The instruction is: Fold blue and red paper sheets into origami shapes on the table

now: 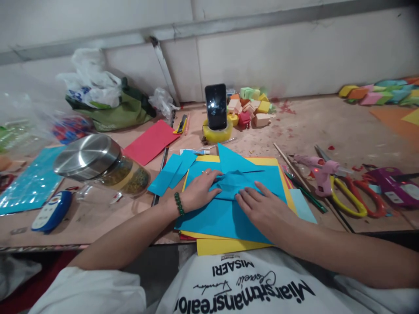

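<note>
A folded piece of blue paper (pixel 233 179) lies on a stack of blue and yellow sheets (pixel 225 222) in front of me. My left hand (pixel 200 189), with a green bead bracelet at the wrist, has its thumb and fingers closed on the left end of the folded paper. The fingers of my right hand (pixel 260 207) lie stretched out along its lower right edge, pressing down. Just beyond the fold sits a blue paper triangle (pixel 232 159). Smaller blue paper pieces (pixel 172 172) rest to the left of the stack.
A phone (pixel 216 107) stands in a yellow tape roll (pixel 218 133), near several paper cubes (pixel 248 109). At right are a pink glue gun (pixel 324 174), scissors (pixel 348 196) and a purple device (pixel 394 185). A steel-lidded jar (pixel 101 163), blue-white remote (pixel 52 211) and red sheet (pixel 152 141) lie left.
</note>
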Available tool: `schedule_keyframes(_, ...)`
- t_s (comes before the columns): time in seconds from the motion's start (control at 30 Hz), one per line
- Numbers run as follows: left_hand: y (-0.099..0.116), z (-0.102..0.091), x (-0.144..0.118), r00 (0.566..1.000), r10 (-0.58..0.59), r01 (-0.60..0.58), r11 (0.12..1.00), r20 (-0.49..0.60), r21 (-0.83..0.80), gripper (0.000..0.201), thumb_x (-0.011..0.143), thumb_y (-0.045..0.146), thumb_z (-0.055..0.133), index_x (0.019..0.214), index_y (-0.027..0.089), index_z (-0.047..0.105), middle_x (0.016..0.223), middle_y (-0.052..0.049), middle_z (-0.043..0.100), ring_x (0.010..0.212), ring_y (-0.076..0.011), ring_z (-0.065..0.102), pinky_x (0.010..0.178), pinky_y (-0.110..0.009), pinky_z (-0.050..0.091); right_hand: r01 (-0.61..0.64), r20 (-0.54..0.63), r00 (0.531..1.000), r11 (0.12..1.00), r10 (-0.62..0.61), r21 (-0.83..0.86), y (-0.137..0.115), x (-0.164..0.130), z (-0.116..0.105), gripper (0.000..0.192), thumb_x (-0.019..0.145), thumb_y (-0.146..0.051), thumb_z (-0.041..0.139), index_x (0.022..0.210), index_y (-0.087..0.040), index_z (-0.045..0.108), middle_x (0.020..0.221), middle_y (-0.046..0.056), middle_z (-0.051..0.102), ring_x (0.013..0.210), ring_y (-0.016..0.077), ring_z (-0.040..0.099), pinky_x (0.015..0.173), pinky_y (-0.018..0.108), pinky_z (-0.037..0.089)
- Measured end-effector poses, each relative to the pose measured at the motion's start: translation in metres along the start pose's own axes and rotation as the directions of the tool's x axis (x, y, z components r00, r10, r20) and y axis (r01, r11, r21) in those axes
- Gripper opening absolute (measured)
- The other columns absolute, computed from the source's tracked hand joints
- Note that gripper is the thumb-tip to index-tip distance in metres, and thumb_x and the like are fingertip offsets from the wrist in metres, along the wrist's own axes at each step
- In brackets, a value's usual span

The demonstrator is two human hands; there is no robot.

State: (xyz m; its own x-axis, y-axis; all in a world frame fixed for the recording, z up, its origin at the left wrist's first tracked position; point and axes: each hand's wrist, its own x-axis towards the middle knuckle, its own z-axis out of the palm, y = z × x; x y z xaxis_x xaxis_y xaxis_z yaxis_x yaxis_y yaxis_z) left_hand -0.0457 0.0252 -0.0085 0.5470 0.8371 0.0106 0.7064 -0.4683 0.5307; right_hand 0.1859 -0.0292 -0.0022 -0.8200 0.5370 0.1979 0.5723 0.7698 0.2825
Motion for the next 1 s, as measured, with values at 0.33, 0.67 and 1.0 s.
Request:
schedule_keyframes(0.33, 0.009, -0.008, -0.019, 0.972, 0.217, -0.163, 0.897, -0.089, 0.411, 0.037, 0.092, 0.033, 0.059, 0.127, 0.023, 0.057, 0.134, -0.015, 0.053, 0.109, -0.0295, 0.056, 0.088, -0.045, 0.047, -0.089, 0.167, 0.982, 0.996, 0.090, -0.014, 0.000, 0.005, 0.010, 0.039, 0.091, -0.015, 0.048, 0.127, -0.005, 0.058, 0.103, 0.018, 0.070, 0.086, 0.0278, 0.065, 0.072, 0.039, 0.046)
schedule_keyframes(0.67, 0.015, 0.003, -0.019, 0.891, 0.433, -0.393, 0.588, 0.136, 0.707, 0.031, 0.097, 0.013, 0.039, 0.124, 0.013, 0.053, 0.104, -0.016, 0.068, 0.087, -0.0221, 0.065, 0.076, -0.035, 0.049, -0.148, 0.372, 0.917, 0.989, 0.145, -0.019, -0.005, 0.017, -0.004, 0.041, 0.089, -0.004, 0.039, 0.127, -0.013, 0.052, 0.112, 0.017, 0.066, 0.079, 0.0227, 0.063, 0.061, 0.032, 0.043)
schedule_keyframes(1.0, 0.011, -0.010, -0.014, 0.868, 0.496, -0.433, 0.714, 0.040, 0.550, 0.032, 0.097, 0.013, 0.035, 0.119, 0.016, 0.058, 0.093, -0.011, 0.070, 0.077, -0.0192, 0.065, 0.070, -0.031, 0.049, -0.059, -0.108, 0.992, 0.998, 0.058, -0.011, 0.017, 0.016, -0.005, 0.024, 0.093, -0.008, 0.043, 0.090, -0.016, 0.066, 0.091, 0.008, 0.071, 0.070, 0.0176, 0.059, 0.060, 0.031, 0.037)
